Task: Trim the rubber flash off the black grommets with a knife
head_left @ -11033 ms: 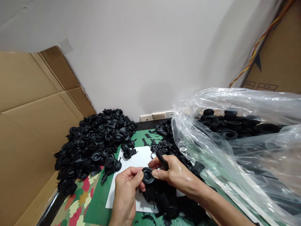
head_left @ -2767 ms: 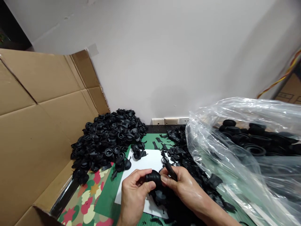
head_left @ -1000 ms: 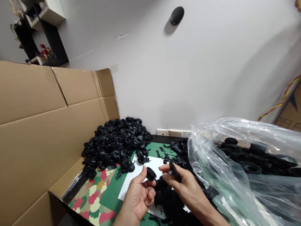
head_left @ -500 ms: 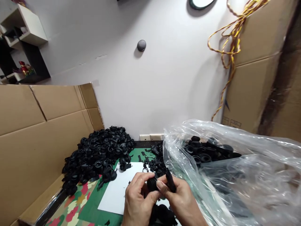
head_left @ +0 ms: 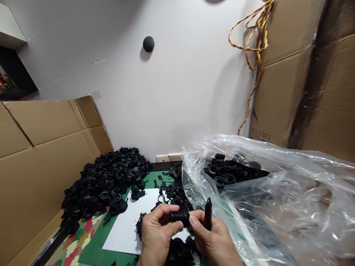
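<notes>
My left hand [head_left: 156, 232] and my right hand [head_left: 212, 238] meet low in the middle of the view, both pinching a small black ribbed rubber part [head_left: 179, 216]. The right hand also grips a slim black tool [head_left: 208, 213] that sticks upward between its fingers. Under the hands lie a white sheet [head_left: 130, 225] and a clump of black scraps [head_left: 180, 251].
A big heap of black rubber parts [head_left: 105, 183] lies at the left against a cardboard wall [head_left: 39, 162]. A clear plastic bag [head_left: 271, 199] holding more black parts [head_left: 230, 171] fills the right. Trimmings [head_left: 174, 190] litter the green mat [head_left: 91, 244].
The left hand, open under the part a second ago, has closed on it with the right. The camera has tilted up and swung right, showing more wall and boxes.
</notes>
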The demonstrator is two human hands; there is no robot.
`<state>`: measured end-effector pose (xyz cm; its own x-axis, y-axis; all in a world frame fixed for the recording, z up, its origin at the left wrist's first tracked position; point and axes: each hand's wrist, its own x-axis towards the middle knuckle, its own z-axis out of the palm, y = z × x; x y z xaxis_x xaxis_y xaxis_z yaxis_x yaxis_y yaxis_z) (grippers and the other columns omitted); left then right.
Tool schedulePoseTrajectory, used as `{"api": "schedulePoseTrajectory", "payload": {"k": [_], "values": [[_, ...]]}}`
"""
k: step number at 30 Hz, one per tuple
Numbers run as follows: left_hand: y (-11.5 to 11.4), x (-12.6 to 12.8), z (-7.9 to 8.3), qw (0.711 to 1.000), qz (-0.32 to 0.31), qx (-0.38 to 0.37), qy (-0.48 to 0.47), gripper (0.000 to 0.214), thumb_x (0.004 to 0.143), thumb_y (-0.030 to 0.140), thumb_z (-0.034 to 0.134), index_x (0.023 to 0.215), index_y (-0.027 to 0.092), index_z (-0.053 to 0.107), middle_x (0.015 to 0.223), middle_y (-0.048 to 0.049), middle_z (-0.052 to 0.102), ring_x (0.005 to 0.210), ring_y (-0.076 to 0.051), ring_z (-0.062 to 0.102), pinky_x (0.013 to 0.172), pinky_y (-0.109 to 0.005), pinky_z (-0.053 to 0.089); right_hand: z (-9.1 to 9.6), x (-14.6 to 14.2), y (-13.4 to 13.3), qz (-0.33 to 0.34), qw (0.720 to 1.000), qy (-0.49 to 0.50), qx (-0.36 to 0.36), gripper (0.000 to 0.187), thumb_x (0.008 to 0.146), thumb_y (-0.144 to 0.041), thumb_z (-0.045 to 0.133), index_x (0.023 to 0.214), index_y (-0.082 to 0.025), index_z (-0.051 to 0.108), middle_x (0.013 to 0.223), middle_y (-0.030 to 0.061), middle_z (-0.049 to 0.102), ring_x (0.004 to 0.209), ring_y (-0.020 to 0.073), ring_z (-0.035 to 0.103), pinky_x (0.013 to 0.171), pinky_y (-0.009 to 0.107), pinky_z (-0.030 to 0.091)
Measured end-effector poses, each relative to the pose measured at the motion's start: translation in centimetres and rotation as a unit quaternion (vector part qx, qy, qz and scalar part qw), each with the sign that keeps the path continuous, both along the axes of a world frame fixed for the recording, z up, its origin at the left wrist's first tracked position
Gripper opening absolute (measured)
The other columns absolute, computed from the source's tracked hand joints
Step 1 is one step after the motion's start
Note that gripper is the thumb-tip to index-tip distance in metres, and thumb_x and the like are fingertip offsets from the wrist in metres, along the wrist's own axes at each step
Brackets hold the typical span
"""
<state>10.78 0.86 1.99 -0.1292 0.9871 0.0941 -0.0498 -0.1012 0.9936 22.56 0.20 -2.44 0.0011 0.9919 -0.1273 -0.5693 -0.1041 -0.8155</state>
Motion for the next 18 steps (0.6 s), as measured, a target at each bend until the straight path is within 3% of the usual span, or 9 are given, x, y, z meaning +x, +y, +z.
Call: {"api": "schedulePoseTrajectory", "payload": {"k": [5, 12, 18], "values": [[0.7, -0.3, -0.7, 0.999, -0.019, 0.036, 0.012, 0.031, 0.043, 0.004, 0.078, 0.069, 0.020, 0.079, 0.069, 0.0005, 0.067, 0.063, -0.014, 0.059, 0.057, -0.020, 0.048, -0.5, 0.2, 0.4, -0.003, 1.000, 0.002, -0.016, 0.048, 0.053, -0.057, 0.078, 0.065, -0.014, 0.060, 0.041, -0.0086, 0.037, 0.036, 0.0044, 0.025, 0.037, 0.019, 0.015], [1.1, -1.4, -1.7, 0.998, -0.022, 0.051, 0.007, 0.033, 0.043, 0.005, 0.081, 0.072, 0.021, 0.079, 0.076, -0.0016, 0.071, 0.071, -0.017, 0.063, 0.064, -0.022, 0.050, -1.1, -0.5, 0.5, -0.014, 1.000, -0.025, -0.010, 0.049, 0.053, -0.057, 0.078, 0.067, -0.014, 0.061, 0.042, -0.0107, 0.031, 0.037, 0.0035, 0.021, 0.037, 0.018, 0.013], [0.3, -2.6, -1.4, 0.999, 0.018, -0.011, -0.033, 0.029, 0.044, 0.003, 0.077, 0.069, 0.018, 0.078, 0.062, -0.0006, 0.071, 0.057, -0.014, 0.060, 0.053, -0.021, 0.048, -0.8, -2.6, 0.1, -0.029, 0.999, -0.035, -0.027, 0.049, 0.052, -0.058, 0.077, 0.065, -0.014, 0.061, 0.040, -0.0120, 0.026, 0.037, 0.0034, 0.017, 0.036, 0.018, 0.011]]}}
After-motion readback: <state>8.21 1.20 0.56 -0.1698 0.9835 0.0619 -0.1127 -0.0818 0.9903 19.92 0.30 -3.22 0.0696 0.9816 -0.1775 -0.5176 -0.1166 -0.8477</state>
